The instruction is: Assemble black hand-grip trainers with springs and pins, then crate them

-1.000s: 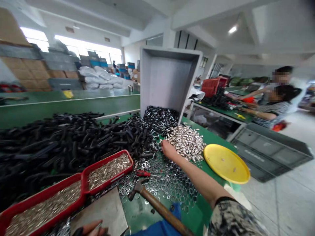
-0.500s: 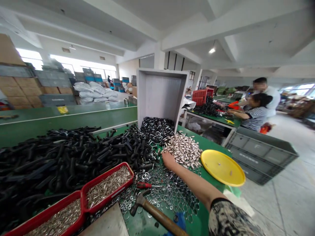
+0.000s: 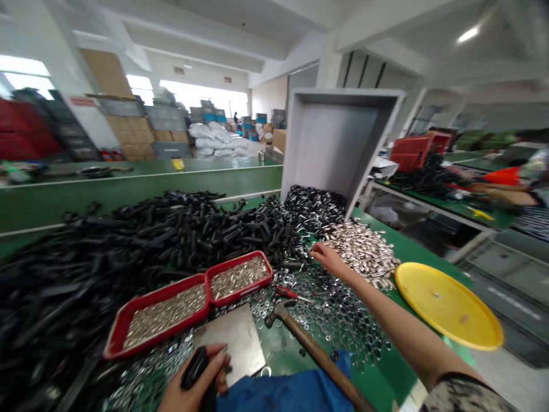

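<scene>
My left hand (image 3: 199, 380), low in the view, is wrapped round a black handle-like part (image 3: 194, 366) beside a flat metal plate (image 3: 240, 337). My right hand (image 3: 329, 258) reaches over the left edge of a heap of shiny metal sleeves (image 3: 364, 252). Its fingers are pinched together, and anything between them is too small to make out. Just beyond lie black-and-silver small pins (image 3: 315, 209), spilling from a tipped grey bin (image 3: 332, 137). Metal rings (image 3: 343, 315) are spread below the right wrist.
A hammer (image 3: 317, 352) and a red-handled screwdriver (image 3: 291, 293) lie among the rings. Two red trays (image 3: 124, 326) hold small metal pins. Black parts (image 3: 171, 234) are heaped at left. A yellow round tray (image 3: 450, 303) sits at right. Another person's arm (image 3: 506, 194) shows at far right.
The view has turned left. My left hand, holding the black part, has come into sight at the bottom. My right hand has drawn back slightly from the sleeve heap.
</scene>
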Action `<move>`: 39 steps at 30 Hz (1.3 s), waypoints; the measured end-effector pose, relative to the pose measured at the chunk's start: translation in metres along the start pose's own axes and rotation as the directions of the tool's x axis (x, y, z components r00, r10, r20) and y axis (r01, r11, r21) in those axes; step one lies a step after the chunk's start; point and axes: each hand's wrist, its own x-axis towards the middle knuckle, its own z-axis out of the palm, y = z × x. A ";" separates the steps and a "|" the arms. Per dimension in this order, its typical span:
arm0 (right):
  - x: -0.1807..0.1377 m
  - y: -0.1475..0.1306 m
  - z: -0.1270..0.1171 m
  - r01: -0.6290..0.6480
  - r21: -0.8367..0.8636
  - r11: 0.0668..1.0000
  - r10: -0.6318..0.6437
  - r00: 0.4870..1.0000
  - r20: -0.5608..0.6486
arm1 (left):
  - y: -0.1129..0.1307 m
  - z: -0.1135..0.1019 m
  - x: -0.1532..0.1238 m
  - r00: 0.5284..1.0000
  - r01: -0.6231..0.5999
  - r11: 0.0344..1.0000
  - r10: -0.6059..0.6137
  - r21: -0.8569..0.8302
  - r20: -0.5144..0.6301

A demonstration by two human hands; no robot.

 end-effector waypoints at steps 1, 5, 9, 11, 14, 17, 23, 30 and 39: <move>-0.003 -0.010 0.008 0.047 0.091 0.995 -0.051 0.998 0.043 | 0.005 0.002 -0.001 1.000 0.000 1.000 0.001 -0.023 0.013; -0.030 -0.064 0.054 -0.003 0.704 0.710 -0.215 0.951 0.222 | 0.016 0.018 0.006 0.995 -0.062 0.995 0.068 -0.080 0.073; -0.062 -0.119 0.096 -0.300 0.898 0.323 -0.263 0.883 0.390 | 0.016 0.024 0.013 0.991 -0.128 0.987 0.130 -0.102 0.021; -0.074 -0.139 0.110 -0.416 0.871 0.262 -0.319 0.814 0.484 | 0.015 0.021 0.012 0.993 -0.115 0.986 0.116 -0.119 -0.001; -0.086 -0.157 0.122 -0.534 0.802 0.269 -0.406 0.692 0.597 | 0.013 0.013 0.008 0.996 -0.085 0.985 0.086 -0.151 0.002; -0.090 -0.163 0.128 -0.606 0.752 0.258 -0.453 0.612 0.648 | 0.012 0.004 0.001 0.996 -0.078 0.986 0.082 -0.146 0.019; -0.089 -0.160 0.133 -0.719 0.657 0.227 -0.465 0.513 0.722 | 0.012 -0.005 -0.009 0.992 -0.082 0.996 0.086 -0.045 0.097; -0.085 -0.156 0.140 -0.867 0.497 0.025 -0.429 0.440 0.789 | 0.006 -0.011 -0.006 0.989 -0.090 0.995 0.096 -0.053 0.116; -0.095 -0.165 0.135 -0.638 0.762 0.109 -0.343 0.695 0.631 | 0.012 -0.018 -0.001 0.961 -0.278 0.918 0.261 0.281 0.096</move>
